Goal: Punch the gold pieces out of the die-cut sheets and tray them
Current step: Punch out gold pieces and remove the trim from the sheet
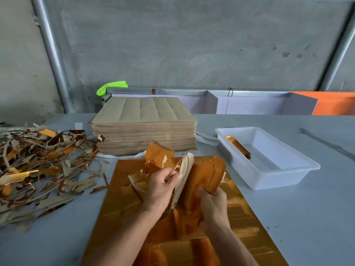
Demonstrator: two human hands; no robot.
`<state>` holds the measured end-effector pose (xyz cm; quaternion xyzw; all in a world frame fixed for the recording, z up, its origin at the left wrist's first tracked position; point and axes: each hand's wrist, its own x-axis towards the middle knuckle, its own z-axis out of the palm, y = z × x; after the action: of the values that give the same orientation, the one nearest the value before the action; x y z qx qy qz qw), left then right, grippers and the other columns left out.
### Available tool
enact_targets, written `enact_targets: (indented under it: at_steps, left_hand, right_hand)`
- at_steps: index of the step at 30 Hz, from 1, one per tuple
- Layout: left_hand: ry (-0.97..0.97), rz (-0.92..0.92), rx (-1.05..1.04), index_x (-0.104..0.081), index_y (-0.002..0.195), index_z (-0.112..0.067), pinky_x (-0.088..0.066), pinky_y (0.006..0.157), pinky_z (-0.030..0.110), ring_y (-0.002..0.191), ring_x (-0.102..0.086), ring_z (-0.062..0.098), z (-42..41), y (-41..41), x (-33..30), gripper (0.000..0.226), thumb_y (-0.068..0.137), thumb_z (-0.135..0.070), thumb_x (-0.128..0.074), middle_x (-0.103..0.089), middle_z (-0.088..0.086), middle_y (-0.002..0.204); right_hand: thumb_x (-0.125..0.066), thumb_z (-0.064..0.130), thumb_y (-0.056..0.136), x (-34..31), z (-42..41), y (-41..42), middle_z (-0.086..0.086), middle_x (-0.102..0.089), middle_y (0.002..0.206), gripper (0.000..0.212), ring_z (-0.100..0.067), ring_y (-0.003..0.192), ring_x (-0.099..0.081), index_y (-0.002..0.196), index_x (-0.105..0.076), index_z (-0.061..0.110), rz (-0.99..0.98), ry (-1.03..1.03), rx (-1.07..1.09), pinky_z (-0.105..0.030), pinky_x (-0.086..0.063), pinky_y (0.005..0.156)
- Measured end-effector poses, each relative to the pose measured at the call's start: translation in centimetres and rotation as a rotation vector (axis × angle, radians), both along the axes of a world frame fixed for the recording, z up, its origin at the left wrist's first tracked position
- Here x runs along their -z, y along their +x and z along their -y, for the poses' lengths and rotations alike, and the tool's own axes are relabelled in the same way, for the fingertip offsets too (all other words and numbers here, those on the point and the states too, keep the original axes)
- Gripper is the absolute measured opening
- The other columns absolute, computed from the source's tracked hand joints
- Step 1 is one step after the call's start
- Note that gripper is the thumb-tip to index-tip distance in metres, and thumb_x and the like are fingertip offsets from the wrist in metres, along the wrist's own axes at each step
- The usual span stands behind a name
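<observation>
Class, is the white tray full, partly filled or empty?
Partly filled: the tray holds one small stack of gold pieces at its left end; the rest shows bare.

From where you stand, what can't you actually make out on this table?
- Head view: the gold pieces gripped by the right hand blur with motion; no count possible.
- The left hand covers part of the torn gold-and-brown scrap it pulls.
- The shiny gold die-cut sheet runs off the bottom edge.
- The small gold stack in the white plastic tray is too small to count.
</observation>
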<state>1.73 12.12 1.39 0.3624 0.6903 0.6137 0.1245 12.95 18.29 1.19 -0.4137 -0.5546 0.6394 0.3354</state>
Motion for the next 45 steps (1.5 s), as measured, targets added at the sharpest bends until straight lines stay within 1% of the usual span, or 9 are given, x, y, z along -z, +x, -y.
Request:
enact_targets:
  at_steps: [5,10,14,17,24,30,34,41,45]
  left_hand:
    - [-0.137,0.057,0.111,-0.054,0.101,-0.024,-0.05,0.08,0.018,0.093,-0.058,0.001,-0.3,0.5,1.0,0.015,0.093,-0.011,-0.057,-0.062,-0.009,0.099]
    - [-0.272,-0.298,0.165,-0.039,0.129,-0.023,-0.056,0.077,0.024,0.089,-0.064,0.007,-0.7,0.7,-0.6,0.045,0.091,-0.036,-0.059,-0.065,-0.006,0.104]
    - [-0.309,-0.562,-0.022,-0.056,0.101,-0.019,-0.054,0.063,0.025,0.068,-0.064,0.011,-0.9,1.8,-2.3,0.062,0.079,-0.072,-0.033,-0.067,-0.004,0.081]
    - [-0.327,-0.641,-0.117,-0.056,0.078,-0.018,-0.048,0.057,0.024,0.061,-0.06,0.013,-1.3,2.0,-2.7,0.048,0.091,-0.06,-0.037,-0.062,-0.004,0.068]
    - [-0.175,-0.094,0.054,-0.042,0.059,-0.014,-0.053,0.057,0.046,0.045,-0.038,0.01,-0.9,0.8,-2.4,0.041,0.099,-0.025,-0.046,-0.031,-0.012,0.042]
    - [-0.075,-0.015,0.0,-0.057,0.085,-0.027,-0.055,0.052,0.026,0.057,-0.06,0.009,-0.9,0.3,-1.8,0.012,0.094,-0.018,-0.057,-0.057,-0.001,0.074]
    - [-0.126,-0.177,0.004,-0.06,0.093,-0.014,-0.057,0.064,0.045,0.07,-0.065,0.025,-0.9,0.1,-1.7,0.011,0.096,-0.022,-0.053,-0.058,0.0,0.071]
    - [-0.196,-0.121,0.202,-0.06,0.073,-0.009,-0.056,0.064,0.032,0.072,-0.061,0.021,-0.7,0.1,-1.5,0.029,0.097,-0.019,-0.048,-0.06,0.007,0.072]
    - [-0.17,0.003,0.325,-0.055,0.065,-0.015,-0.051,0.066,0.022,0.076,-0.057,0.009,-0.4,0.4,-1.2,0.033,0.096,-0.011,-0.046,-0.058,-0.004,0.074]
  right_hand:
    - [-0.048,0.009,0.095,0.7,0.1,-0.6,-0.019,-0.061,0.078,0.016,-0.038,0.075,-0.062,0.087,-0.062,0.008,-0.01,0.059,-0.014,-0.056,-0.056,0.075]
    - [-0.045,0.008,0.098,1.4,0.7,-0.9,-0.001,-0.068,0.086,0.02,-0.017,0.081,-0.066,0.101,-0.061,0.019,0.084,0.263,-0.056,-0.032,-0.057,0.072]
    - [-0.045,0.007,0.097,1.0,0.9,-1.3,0.007,-0.063,0.082,0.019,-0.01,0.075,-0.063,0.106,-0.058,0.017,0.121,0.426,-0.047,-0.018,-0.051,0.062]
    - [-0.046,0.006,0.097,0.7,1.1,-1.8,0.003,-0.064,0.084,0.016,-0.012,0.075,-0.062,0.105,-0.059,0.011,0.104,0.41,-0.062,-0.022,-0.053,0.065]
    - [-0.045,0.01,0.098,0.5,0.3,-1.6,-0.014,-0.066,0.087,0.018,-0.03,0.084,-0.065,0.092,-0.061,0.014,0.026,0.072,-0.024,-0.046,-0.056,0.079]
    - [-0.046,0.011,0.098,0.5,0.1,-1.7,-0.011,-0.064,0.073,0.021,-0.022,0.067,-0.062,0.086,-0.063,0.01,-0.053,-0.053,-0.047,-0.036,-0.056,0.067]
    - [-0.043,0.013,0.099,0.6,0.0,-1.7,-0.008,-0.069,0.069,0.023,-0.019,0.063,-0.066,0.091,-0.065,0.01,-0.109,-0.096,-0.087,-0.034,-0.058,0.063]
    - [-0.041,0.023,0.102,0.5,-0.9,-1.6,-0.02,-0.069,0.082,0.03,-0.039,0.082,-0.067,0.099,-0.064,0.003,-0.131,-0.147,-0.047,-0.052,-0.057,0.077]
    - [-0.041,0.025,0.101,0.6,-1.5,-1.2,-0.021,-0.07,0.077,0.034,-0.037,0.07,-0.068,0.097,-0.063,0.0,-0.155,-0.181,-0.014,-0.045,-0.057,0.063]
